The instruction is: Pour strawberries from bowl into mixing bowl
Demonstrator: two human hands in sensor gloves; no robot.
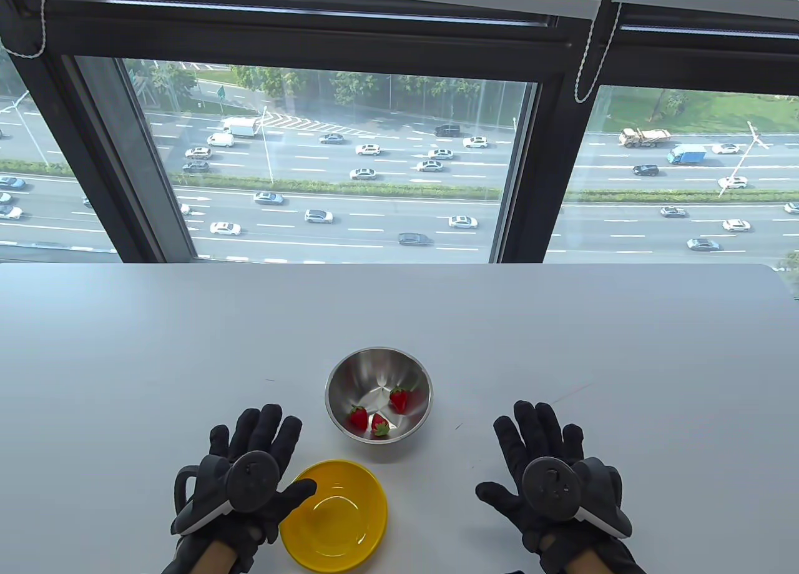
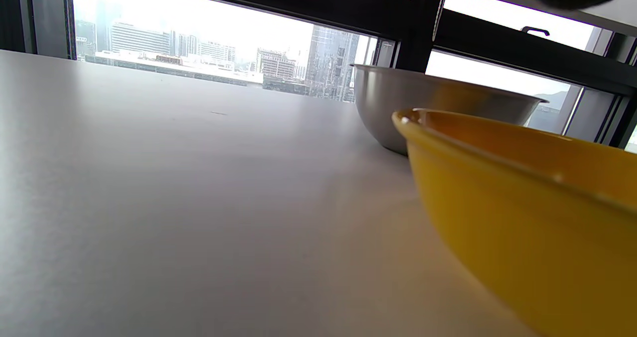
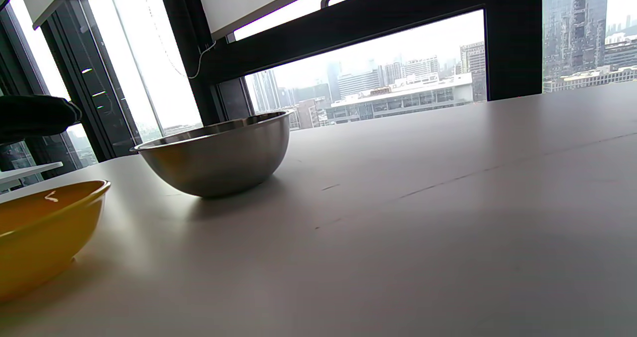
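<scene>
A steel mixing bowl (image 1: pixel 349 374) stands on the white table and holds three strawberries (image 1: pixel 358 419). A yellow bowl (image 1: pixel 349 539) with nothing in it sits just in front of it, near the table's front edge. My left hand (image 1: pixel 249 468) lies flat with fingers spread, left of the yellow bowl; its thumb (image 1: pixel 299 491) reaches over the bowl's left rim. My right hand (image 1: pixel 543 468) lies flat and spread, well right of both bowls, holding nothing. The steel bowl (image 2: pixel 438 103) and yellow bowl (image 2: pixel 522 217) show in the left wrist view, and also in the right wrist view (image 3: pixel 219 158), (image 3: pixel 45 227).
The white table (image 1: pixel 187 349) runs back to a large window with dark frames (image 1: pixel 537 162). Blind cords (image 1: pixel 593 43) hang by the window, away from the table.
</scene>
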